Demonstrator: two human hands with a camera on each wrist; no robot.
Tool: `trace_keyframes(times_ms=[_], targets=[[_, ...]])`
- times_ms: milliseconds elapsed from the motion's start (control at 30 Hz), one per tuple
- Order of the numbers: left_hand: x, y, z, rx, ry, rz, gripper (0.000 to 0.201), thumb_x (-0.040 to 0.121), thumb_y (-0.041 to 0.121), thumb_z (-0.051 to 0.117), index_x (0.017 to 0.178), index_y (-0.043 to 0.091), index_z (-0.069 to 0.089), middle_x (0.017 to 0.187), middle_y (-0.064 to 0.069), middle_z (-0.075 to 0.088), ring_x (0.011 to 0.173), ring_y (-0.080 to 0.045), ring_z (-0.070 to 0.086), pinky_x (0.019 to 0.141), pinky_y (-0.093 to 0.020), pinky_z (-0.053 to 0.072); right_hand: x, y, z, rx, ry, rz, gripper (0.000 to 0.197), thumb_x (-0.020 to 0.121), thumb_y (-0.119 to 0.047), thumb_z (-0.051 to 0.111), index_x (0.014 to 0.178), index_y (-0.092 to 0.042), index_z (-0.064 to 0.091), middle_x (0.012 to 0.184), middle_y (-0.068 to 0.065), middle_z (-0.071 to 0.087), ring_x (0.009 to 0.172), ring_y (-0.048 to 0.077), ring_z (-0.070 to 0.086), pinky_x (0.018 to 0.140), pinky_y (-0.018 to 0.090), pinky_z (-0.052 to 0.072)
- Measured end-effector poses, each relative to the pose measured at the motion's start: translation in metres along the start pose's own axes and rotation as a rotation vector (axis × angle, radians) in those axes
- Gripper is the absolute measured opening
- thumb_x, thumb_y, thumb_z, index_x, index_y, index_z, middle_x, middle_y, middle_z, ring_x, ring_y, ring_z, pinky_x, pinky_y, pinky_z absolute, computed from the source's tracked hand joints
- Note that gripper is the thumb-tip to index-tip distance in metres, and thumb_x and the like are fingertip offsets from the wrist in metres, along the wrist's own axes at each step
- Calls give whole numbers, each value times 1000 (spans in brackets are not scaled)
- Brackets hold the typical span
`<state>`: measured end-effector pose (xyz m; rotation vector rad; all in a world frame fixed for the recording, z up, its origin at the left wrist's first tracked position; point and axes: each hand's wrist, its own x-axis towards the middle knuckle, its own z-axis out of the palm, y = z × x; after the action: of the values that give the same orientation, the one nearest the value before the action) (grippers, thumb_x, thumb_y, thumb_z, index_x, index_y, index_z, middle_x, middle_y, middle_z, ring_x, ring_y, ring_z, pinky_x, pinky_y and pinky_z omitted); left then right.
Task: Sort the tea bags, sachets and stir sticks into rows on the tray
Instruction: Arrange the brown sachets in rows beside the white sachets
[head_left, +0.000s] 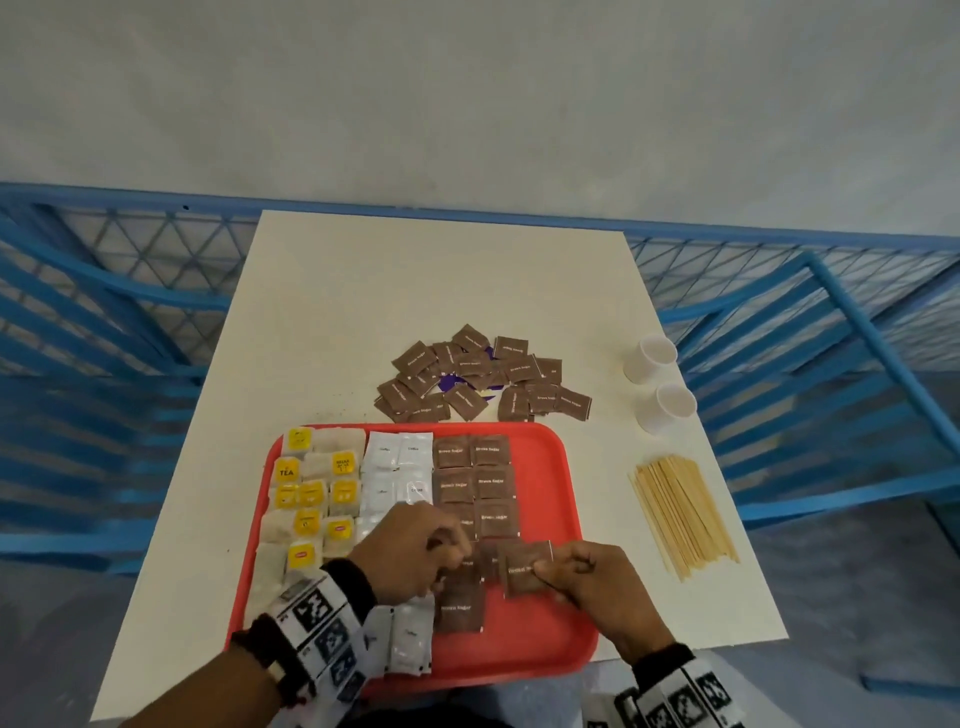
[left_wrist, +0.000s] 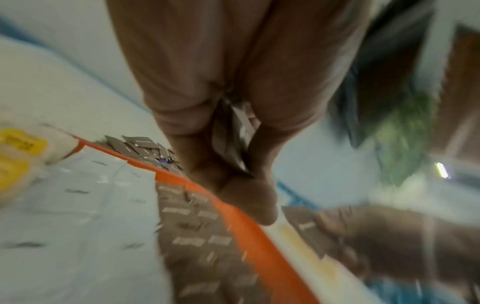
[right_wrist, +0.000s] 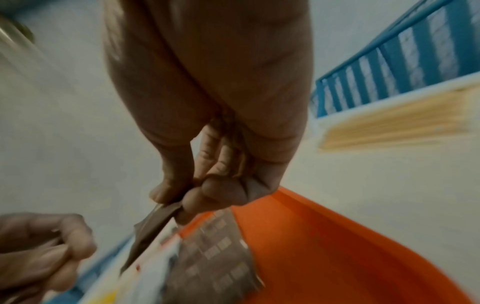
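Observation:
A red tray (head_left: 550, 639) holds yellow-tagged tea bags (head_left: 311, 499) on its left, white sachets (head_left: 397, 470) in the middle and brown sugar sachets (head_left: 475, 483) laid in two columns beside them. My right hand (head_left: 548, 571) pinches one brown sachet (head_left: 524, 566) between thumb and forefinger just above the tray's near part; the right wrist view shows that sachet (right_wrist: 153, 230) edge-on. My left hand (head_left: 449, 558) is curled over the brown columns, and the left wrist view shows a few brown sachets (left_wrist: 239, 131) clamped in its fist. Wooden stir sticks (head_left: 680, 514) lie on the table to the right.
A loose pile of brown sachets (head_left: 478, 374) lies on the white table (head_left: 363, 312) beyond the tray. Two white paper cups (head_left: 657, 384) stand at the right edge. Blue metal railing (head_left: 104, 312) surrounds the table.

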<state>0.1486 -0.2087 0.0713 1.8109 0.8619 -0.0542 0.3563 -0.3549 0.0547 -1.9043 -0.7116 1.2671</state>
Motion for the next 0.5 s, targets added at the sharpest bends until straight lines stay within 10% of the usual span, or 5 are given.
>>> trace_keyframes(times_ms=[133, 500], targets=[[4, -35, 38, 343, -121, -34, 26, 86, 5, 56, 79, 29, 63, 85, 6, 66, 82, -11, 65, 65, -18, 45, 6, 49, 10, -23, -38, 189, 14, 82, -10, 78, 78, 1, 69, 57, 8, 63, 48, 14, 52, 49, 20, 41], [15, -26, 76, 610, -99, -93, 24, 92, 19, 61, 116, 15, 59, 126, -8, 62, 116, -29, 59, 97, -37, 47, 19, 61, 36, -317, 83, 151, 26, 79, -10, 74, 60, -14, 57, 37, -6, 54, 37, 4, 52, 50, 15, 46]])
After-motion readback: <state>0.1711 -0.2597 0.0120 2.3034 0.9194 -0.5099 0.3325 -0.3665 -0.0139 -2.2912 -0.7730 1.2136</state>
